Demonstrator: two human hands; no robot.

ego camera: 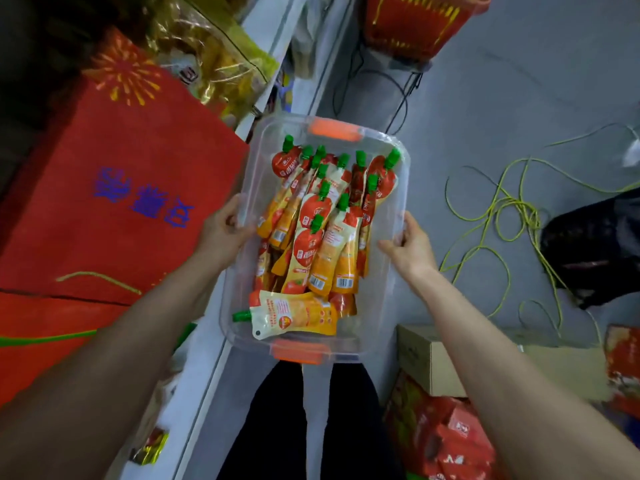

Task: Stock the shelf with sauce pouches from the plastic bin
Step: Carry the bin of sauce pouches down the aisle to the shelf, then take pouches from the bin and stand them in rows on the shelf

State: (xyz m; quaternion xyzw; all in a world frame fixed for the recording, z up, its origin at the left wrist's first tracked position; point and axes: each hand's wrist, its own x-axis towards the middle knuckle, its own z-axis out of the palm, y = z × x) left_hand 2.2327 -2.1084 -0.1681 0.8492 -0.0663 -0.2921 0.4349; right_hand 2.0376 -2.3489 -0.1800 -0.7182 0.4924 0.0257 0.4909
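A clear plastic bin (398, 188) with orange latches at both ends is held in the air in front of me. My left hand (225, 230) grips its left rim and my right hand (410, 242) grips its right rim. Inside lie several sauce pouches (322, 233), red and yellow with green caps, most pointing away from me. One pouch (294, 317) lies crosswise at the near end. The white shelf edge (263, 39) runs along the left, just beside the bin.
A big red bag with blue characters (114, 188) and gold-wrapped goods (214, 53) fill the shelf at left. A red basket (422, 22) stands ahead on the grey floor. Yellow-green cord (502, 216) sprawls at right. A cardboard box (436, 358) and red packets (446, 434) sit near my legs.
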